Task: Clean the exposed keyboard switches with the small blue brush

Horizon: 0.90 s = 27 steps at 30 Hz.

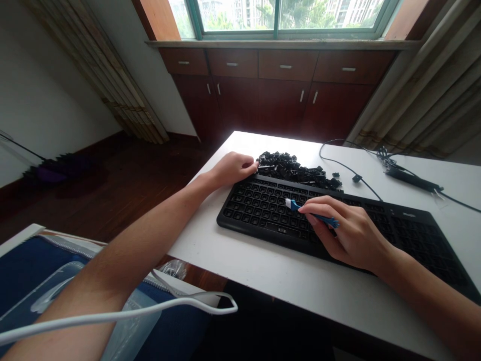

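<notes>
A black keyboard (270, 228) with its keycaps off lies across the white table, rows of bare key sockets showing. My right hand (347, 228) is closed around a small blue brush (325, 219). The brush's white bristles point left, over the sockets in the middle of the left half; whether they touch is hard to tell. At the keyboard's back left corner, my left hand (233, 168) rests with its fingers curled in. Whatever lies inside those fingers is hidden. Just right of it is a heap of loose black keycaps (285, 167).
Behind the keyboard, a cable (340, 163) runs to a black bar-shaped object (413, 179) and tangled wires. A couple of loose keycaps (356, 178) lie apart from the heap. A white cable (180, 302) crosses in front, above a blue zipped bag (26, 271) at lower left.
</notes>
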Available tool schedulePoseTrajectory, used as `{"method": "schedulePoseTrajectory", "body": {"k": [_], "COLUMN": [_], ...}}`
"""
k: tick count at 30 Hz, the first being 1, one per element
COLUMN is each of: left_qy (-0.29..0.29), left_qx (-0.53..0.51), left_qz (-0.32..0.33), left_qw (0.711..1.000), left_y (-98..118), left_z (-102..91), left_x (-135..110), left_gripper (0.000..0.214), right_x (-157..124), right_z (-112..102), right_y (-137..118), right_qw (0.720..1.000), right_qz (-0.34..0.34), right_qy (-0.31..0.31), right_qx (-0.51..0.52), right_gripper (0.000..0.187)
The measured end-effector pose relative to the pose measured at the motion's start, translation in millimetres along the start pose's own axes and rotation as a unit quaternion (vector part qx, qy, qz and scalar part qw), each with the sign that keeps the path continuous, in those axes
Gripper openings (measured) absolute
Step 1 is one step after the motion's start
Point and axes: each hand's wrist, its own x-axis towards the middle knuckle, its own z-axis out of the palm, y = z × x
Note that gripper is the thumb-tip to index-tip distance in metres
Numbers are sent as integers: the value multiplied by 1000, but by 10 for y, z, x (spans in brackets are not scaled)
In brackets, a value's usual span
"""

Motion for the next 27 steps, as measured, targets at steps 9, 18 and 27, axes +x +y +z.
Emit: {"method": "schedulePoseTrajectory", "body": {"k": [9,18,27], "left_qy": [2,3,5], "left_qx": [2,4,6], "left_qz": [2,5,6], "left_qw": [1000,1000,1000], "left_y": [-11,-24,-20], "left_z": [7,13,13], "left_x": [-3,-2,-4], "left_gripper": [44,44,43], "right_x": [8,8,-6], "right_z": [12,19,14], "right_y": [14,11,46], "right_qw": [1000,999,999], "right_qz": [-1,-6,-15], "right_qy": [2,1,-19], "right_qx": [-16,-33,-26], "right_gripper": [34,33,36]}}
